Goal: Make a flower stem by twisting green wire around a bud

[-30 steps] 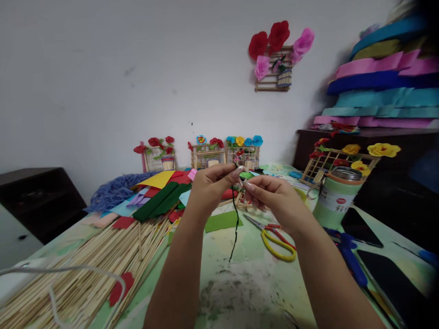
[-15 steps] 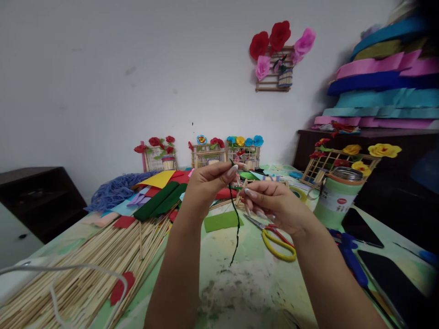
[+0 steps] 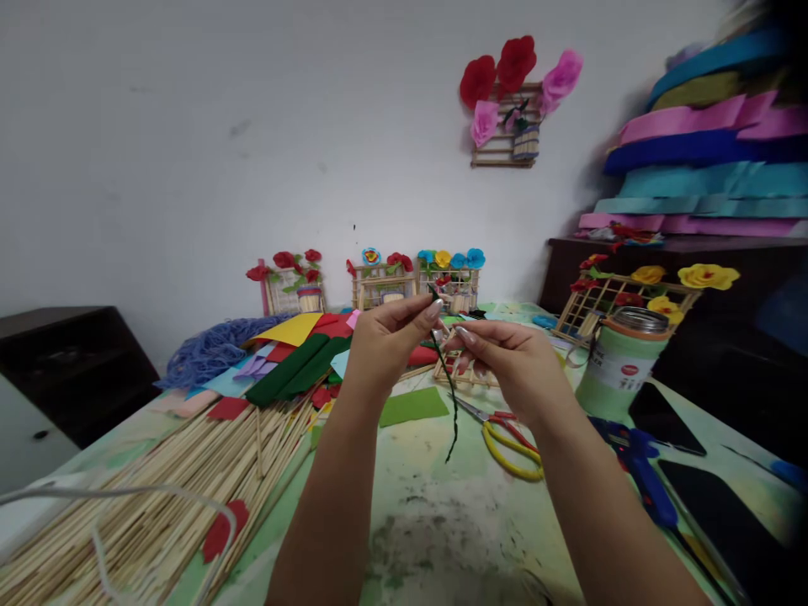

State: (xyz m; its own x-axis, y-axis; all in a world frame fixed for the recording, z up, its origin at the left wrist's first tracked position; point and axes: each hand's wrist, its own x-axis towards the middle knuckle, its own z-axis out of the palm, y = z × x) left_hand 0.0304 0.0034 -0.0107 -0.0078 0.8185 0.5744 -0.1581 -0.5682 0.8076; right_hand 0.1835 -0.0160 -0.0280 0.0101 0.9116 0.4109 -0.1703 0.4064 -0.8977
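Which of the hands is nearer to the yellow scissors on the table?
Right. The right hand is raised just above the scissors; the left hand is further to their left.

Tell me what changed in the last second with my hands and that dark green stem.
Both hands stay pinched on the thin dark green wrapped stem; the left hand and right hand shifted slightly, and the stem's hanging tail swung rightward. The yellow-handled scissors and bamboo skewer pile did not move.
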